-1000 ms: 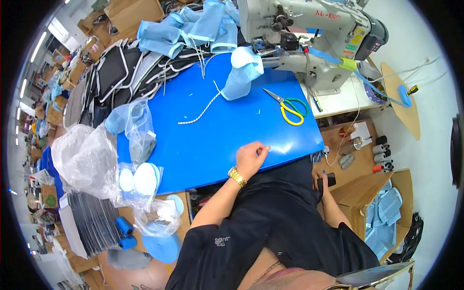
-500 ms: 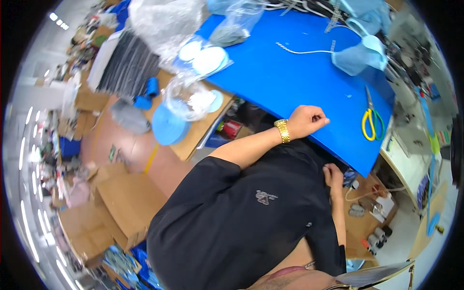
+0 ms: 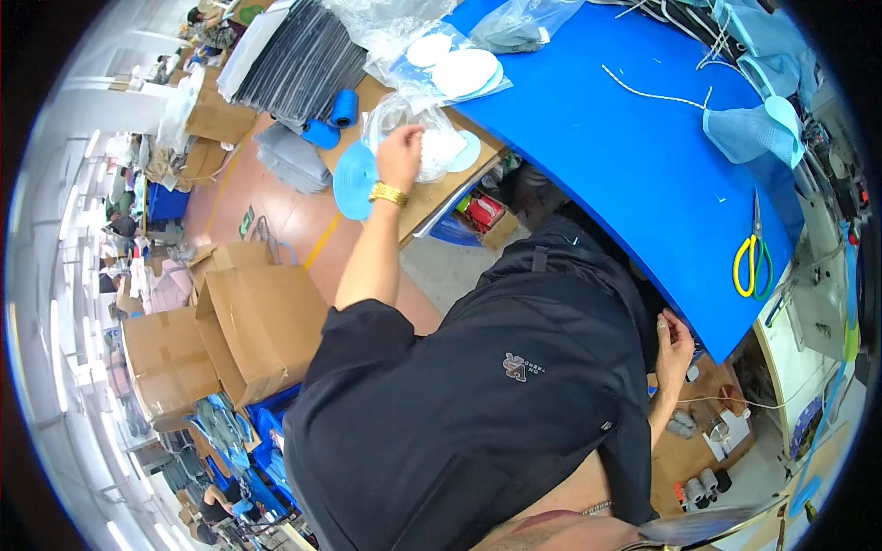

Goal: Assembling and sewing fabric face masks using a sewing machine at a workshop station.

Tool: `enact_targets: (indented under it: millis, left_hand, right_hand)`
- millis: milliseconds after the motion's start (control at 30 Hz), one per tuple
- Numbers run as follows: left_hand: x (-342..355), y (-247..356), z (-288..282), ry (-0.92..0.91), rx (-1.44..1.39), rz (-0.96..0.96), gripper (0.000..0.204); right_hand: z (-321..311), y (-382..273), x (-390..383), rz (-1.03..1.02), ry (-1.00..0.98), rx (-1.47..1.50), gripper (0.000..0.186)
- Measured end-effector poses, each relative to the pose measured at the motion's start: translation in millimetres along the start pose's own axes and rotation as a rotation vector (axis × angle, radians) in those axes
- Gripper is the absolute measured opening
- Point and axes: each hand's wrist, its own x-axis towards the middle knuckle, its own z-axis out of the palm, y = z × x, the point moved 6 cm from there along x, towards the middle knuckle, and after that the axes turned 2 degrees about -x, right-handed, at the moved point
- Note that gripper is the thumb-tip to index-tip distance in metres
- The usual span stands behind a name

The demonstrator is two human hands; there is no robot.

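My left hand, with a gold watch on its wrist, has curled fingers over a clear bag of white material, beside a pale-blue roll; what it holds, if anything, is unclear. My right hand is by my trousers at the blue tabletop's near edge, fingers loosely stretched, nothing visible in them. On the blue top lie yellow-and-green scissors and a light-blue mesh piece with a white cord. Bagged white discs sit above my left hand.
A cardboard side table carries blue spools and a dark stack of sheets. Open boxes stand on the floor at left. Other people are in the background. Thread cones are on a lower board at right.
My view has swung leftward. My left hand has moved from the blue top to the bag on the side table. The black phone seen earlier in my right hand is no longer visible.
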Motion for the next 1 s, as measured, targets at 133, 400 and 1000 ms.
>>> enact_targets:
  millis: [133, 400, 1000]
  left_hand:
    - [23, -44, -5, -0.125, 0.377, 0.162, 0.019]
    - [29, -36, 29, -0.317, 0.751, 0.220, 0.010]
    - [46, -38, -5, -0.081, 0.406, 0.138, 0.015]
  right_hand:
    - [-2, -8, -1, 0.044, -0.056, -0.035, 0.031]
    - [-9, -17, -21, 0.128, -0.141, 0.019, 0.029]
    - [-33, -141, 9, -0.151, -0.433, -0.114, 0.030]
